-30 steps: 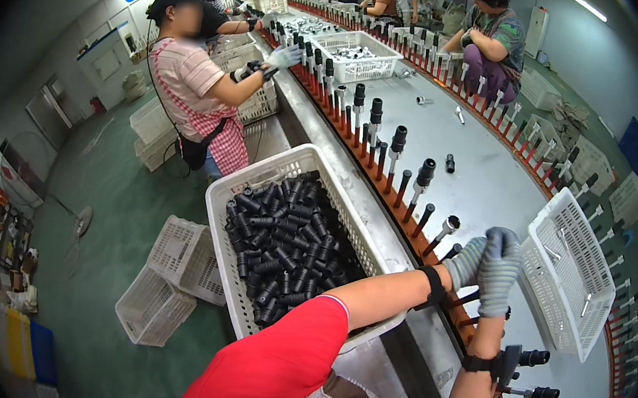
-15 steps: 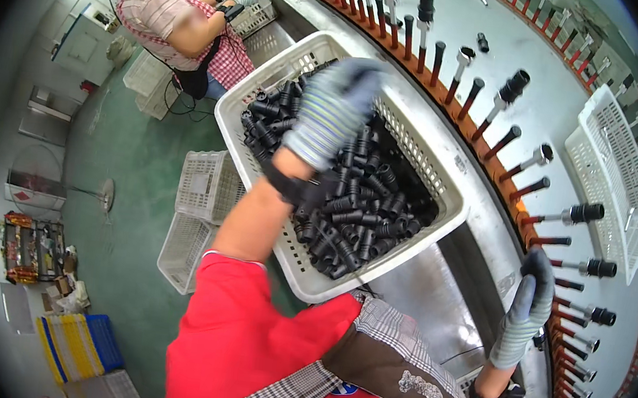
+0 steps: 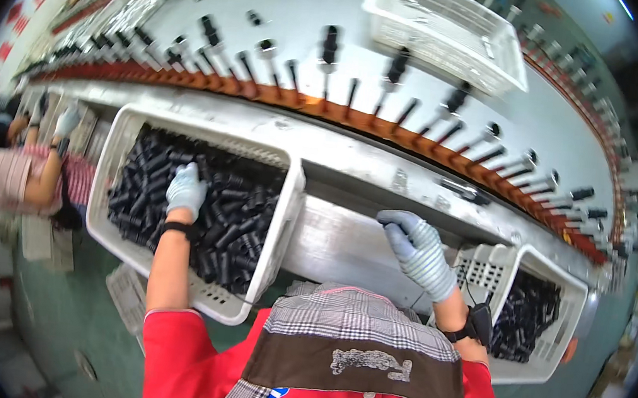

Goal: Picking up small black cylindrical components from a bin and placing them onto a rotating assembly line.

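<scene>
My left hand [image 3: 186,191], in a striped grey glove, is down among black ribbed tube-like pieces [image 3: 224,224] in a large white basket [image 3: 292,196]. Its fingers are bent together, and what they hold is hidden. Over the metal ledge between two baskets, my right hand [image 3: 421,250] hovers with fingers curled and pressed together. A dark spot shows at its fingertips; whether that is a small piece or the glove's dark tip I cannot make out. Beyond both hands, a row of upright rods [image 3: 351,97] with red lower ends runs along a curved orange-brown rail [image 3: 298,102], several topped with black-and-silver parts.
A smaller white basket [image 3: 563,333] of black pieces stands at my right. On the grey table inside the rail sits another white basket [image 3: 444,45]. Dark and silver parts [image 3: 464,191] lie on the metal edge. A co-worker [image 3: 22,176] stands at far left.
The view has swung to the right. My left hand, blurred above the basket before, is now in among the black pieces. My right hand has left the rods and moved over the ledge.
</scene>
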`<state>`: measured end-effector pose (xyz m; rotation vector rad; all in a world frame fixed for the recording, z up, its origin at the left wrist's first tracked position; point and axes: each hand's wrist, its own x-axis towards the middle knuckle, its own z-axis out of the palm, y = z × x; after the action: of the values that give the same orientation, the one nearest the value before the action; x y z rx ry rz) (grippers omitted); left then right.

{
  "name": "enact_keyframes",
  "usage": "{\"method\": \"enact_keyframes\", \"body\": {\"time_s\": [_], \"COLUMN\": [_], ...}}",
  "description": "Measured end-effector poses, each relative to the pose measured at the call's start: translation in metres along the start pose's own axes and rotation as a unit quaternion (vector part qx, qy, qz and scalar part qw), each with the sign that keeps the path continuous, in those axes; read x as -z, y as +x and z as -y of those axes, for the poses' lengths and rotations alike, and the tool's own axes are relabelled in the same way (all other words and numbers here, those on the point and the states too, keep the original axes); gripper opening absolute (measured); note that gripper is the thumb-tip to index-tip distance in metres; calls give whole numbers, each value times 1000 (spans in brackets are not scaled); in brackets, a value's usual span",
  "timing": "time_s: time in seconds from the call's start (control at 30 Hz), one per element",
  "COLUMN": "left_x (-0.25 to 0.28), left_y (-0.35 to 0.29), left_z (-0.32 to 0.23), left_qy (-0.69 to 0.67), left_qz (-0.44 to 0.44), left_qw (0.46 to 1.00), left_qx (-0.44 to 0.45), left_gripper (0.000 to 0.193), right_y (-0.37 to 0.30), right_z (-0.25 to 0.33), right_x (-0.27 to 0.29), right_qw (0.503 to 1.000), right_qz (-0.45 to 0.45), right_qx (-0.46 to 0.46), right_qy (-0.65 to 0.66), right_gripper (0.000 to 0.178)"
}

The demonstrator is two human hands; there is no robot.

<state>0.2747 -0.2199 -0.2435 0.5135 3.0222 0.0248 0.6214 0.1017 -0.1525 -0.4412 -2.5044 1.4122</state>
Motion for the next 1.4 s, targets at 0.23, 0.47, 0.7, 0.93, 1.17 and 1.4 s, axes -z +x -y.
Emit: {"method": "enact_keyframes", "body": {"time_s": [0.23,0.47,0.7,0.93,1.17,1.4], "left_x": [131,102,140,144,147,135], "left_y": [-78,-153,-137,-94,-15,30], "left_z": [-191,-331,-395,-410,-437,-423], "left_qy": [-518,-586,-223,-391,-782,-715], "left_qz": [0,278,274,201,154,128], "left_qw": [820,660,716,748,535,635], "left_qx": [-242,-380,-602,-497,-281,-263], "left_gripper": [12,29,62,38,19,23], "right_y": [-18,-36,-49,-18,19,47], "right_z": [9,-3,-2,2,-18,-32], "right_x": [30,64,117,139,129,110], "right_qw": [982,982,988,977,931,932], "right_qz": [-51,-126,-76,-198,-264,-244], "right_qx": [-86,-21,-7,-24,-33,-73], "right_qy": [163,136,-135,75,249,256], "right_gripper": [54,45,33,33,26,26]}}
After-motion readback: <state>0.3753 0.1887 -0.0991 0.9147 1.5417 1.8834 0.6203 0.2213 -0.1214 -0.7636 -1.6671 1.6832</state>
